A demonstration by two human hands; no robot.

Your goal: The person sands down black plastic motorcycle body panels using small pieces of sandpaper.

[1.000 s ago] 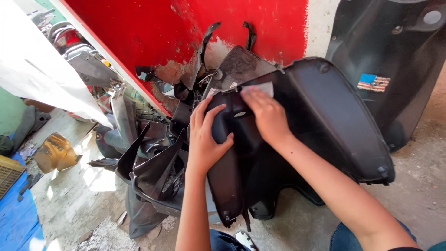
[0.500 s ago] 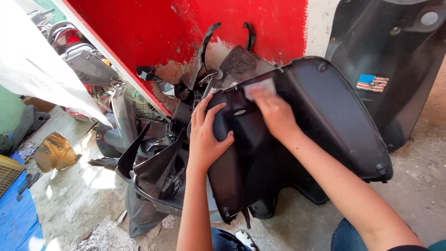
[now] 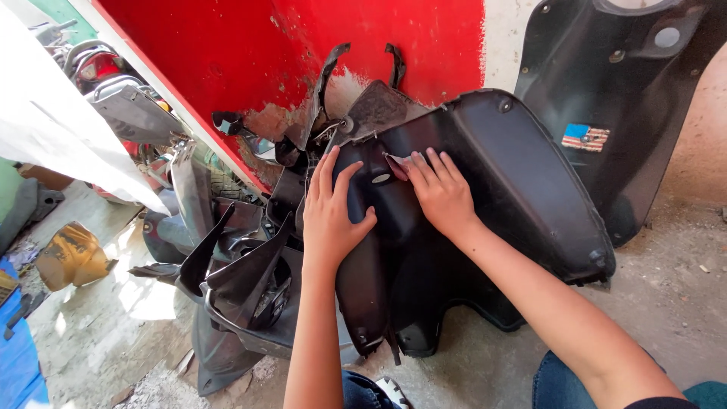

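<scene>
A large black plastic scooter body panel (image 3: pixel 515 182) leans against the red wall (image 3: pixel 265 53). My left hand (image 3: pixel 333 208) rests flat on the panel's left side, fingers spread, steadying it. My right hand (image 3: pixel 439 193) presses a small greyish sheet, which looks like sandpaper (image 3: pixel 397 164), against the panel's middle. Only a corner of the sheet shows beyond my fingertips.
A second black panel with a small flag sticker (image 3: pixel 585 137) stands at the right. A heap of dark scooter fairings (image 3: pixel 235 273) lies to the left on the concrete floor (image 3: pixel 98 333). A brown bag (image 3: pixel 68 254) and a blue object (image 3: pixel 19 363) sit far left.
My right hand has slid down and left over the panel with the sheet under it. The left hand stays in place.
</scene>
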